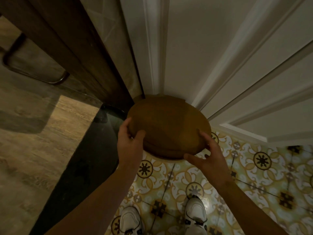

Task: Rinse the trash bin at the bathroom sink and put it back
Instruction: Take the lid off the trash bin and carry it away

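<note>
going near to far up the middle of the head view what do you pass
White sneakers → patterned yellow floor tiles → the left hand and right hand gripping the round brown trash bin lid → white panelled door.

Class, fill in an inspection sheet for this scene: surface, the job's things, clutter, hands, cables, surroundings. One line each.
Surface: patterned floor tiles in yellow and white, with a dark threshold strip beside them.
Job's things: round brown trash bin seen from above, standing in the corner by the white door.
Clutter: nothing seen.
Hands: left hand grips the bin's left rim; right hand holds its right rim.
Cables: nothing seen.
Surroundings: dark wooden door frame, wood-look floor beyond it, white sneakers at the bottom edge; no sink in view.
</note>
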Demonstrator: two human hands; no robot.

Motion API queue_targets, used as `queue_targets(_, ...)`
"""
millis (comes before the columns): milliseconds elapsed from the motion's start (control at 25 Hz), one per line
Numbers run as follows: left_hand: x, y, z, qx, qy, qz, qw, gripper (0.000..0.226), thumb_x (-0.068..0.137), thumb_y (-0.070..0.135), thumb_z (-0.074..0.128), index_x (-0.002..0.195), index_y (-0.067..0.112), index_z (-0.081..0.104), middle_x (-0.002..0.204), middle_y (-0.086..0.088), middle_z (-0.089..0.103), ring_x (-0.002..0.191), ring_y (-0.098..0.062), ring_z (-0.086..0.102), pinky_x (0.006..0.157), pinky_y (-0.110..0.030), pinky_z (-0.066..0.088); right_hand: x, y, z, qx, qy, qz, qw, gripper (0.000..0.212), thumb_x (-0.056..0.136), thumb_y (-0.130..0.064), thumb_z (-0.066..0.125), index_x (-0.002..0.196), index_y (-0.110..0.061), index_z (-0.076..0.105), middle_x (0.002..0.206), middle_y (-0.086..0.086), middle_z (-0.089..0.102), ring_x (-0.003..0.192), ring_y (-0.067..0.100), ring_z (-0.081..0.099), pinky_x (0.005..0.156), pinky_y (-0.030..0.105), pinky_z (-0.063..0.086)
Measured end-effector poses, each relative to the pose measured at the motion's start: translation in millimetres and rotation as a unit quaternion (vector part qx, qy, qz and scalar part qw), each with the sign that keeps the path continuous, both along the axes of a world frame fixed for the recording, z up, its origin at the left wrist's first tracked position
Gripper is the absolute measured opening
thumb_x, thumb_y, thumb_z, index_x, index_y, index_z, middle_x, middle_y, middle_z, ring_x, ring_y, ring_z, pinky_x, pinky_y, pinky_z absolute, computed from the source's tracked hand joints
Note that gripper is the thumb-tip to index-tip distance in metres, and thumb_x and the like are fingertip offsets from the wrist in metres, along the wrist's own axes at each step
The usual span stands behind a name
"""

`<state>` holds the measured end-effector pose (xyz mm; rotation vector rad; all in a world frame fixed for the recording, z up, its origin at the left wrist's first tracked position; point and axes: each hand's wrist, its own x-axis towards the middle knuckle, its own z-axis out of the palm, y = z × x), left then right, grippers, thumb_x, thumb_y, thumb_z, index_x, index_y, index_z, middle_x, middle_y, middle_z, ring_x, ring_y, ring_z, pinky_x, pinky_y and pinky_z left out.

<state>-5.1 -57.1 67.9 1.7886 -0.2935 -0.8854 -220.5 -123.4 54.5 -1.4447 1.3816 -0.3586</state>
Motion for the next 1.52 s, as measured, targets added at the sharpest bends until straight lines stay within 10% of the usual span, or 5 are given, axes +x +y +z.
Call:
queue_targets(200,9,-46,53,-0.082,-0.051,0.012,0.995,0.035,0.097,0.014,0.053,0.131,0.023,0.051,0.109,0.015,0.059,0.094,0.01,0.059,0.077,-0.012,0.048,9,-33,41,-0.113,0.028,-0.031,0.993,0.055,0.084,-0.037,0.066,0.135,-0.043,0.044,0.125,-0.011,0.056,0.112,0.009,0.055,0.091,0.029,0.046)
queue_targets(360,20,-51,33,-0.006,-0.092,0.032,0.995,0.054,0.096,0.02,0.058,0.145,0.021,0.036,0.14,-0.002,0.043,0.115,-0.007,0.051,0.093,-0.026,0.046,30,-82,63,-0.104,0.052,-0.105,0.988,0.04,0.095,-0.041,0.047,0.134,-0.038,0.047,0.088,-0.009,0.06,0.087,0.014,0.058,0.076,0.026,0.039)
queue_targets(640,19,-11,-69,0.262,0.252,-0.017,0.932,0.079,0.089,0.034,0.067,0.15,0.033,0.017,0.129,-0.018,0.053,0.105,-0.04,0.062,0.078,-0.051,0.058,33,-109,57,-0.065,0.016,-0.124,0.99,0.049,0.09,-0.056,0.043,0.138,-0.048,0.035,0.134,0.001,0.057,0.119,0.023,0.055,0.098,0.031,0.04)
queue_targets(960,7,-12,-67,0.254,0.164,-0.034,0.953,0.037,0.098,0.016,0.05,0.134,0.023,0.046,0.12,-0.018,0.059,0.099,-0.037,0.064,0.066,-0.047,0.06,20,-99,53,0.011,-0.079,-0.141,0.987,0.061,0.082,-0.058,0.053,0.138,-0.056,0.029,0.145,-0.01,0.046,0.122,0.017,0.055,0.1,0.045,0.046)
queue_targets(1520,-3,87,149,0.261,0.122,-0.027,0.957,0.004,0.093,0.013,0.054,0.091,0.014,0.056,0.098,-0.02,0.062,0.092,-0.044,0.064,0.079,-0.06,0.055,19,-39,200,0.115,-0.044,-0.036,0.992,0.056,0.085,-0.026,0.067,0.137,-0.033,0.047,0.137,-0.006,0.05,0.111,0.014,0.055,0.095,0.036,0.049)
